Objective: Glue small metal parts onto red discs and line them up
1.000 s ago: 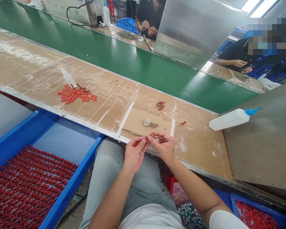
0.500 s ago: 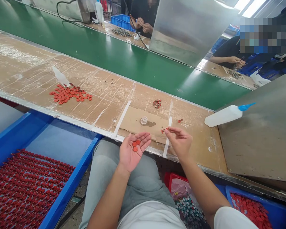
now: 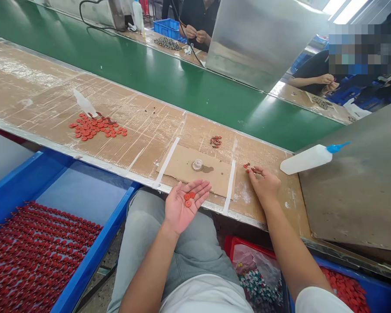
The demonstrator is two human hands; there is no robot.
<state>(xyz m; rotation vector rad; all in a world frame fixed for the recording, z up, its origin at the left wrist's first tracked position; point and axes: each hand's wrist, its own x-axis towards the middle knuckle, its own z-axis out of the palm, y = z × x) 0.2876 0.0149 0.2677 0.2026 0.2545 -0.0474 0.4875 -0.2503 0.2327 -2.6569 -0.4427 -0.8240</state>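
My left hand lies palm up at the table's front edge, fingers spread, with three red discs resting on it. Over the table on the right, my right hand pinches a small red and dark piece between thumb and fingertips. Right beside those fingertips is another small red piece. A small clear cup stands on a cardboard sheet beside a wet patch. Behind the sheet sits a little heap of red and dark pieces.
A white bottle with a blue nozzle lies at the right by a metal panel. Red discs are heaped at the left. Behind runs a green belt; a blue tray is at lower left. Two people work across the belt.
My right hand has moved right, away from the cardboard sheet, to beside the small red piece on the table. My left hand has shifted slightly right, its discs still on the palm.
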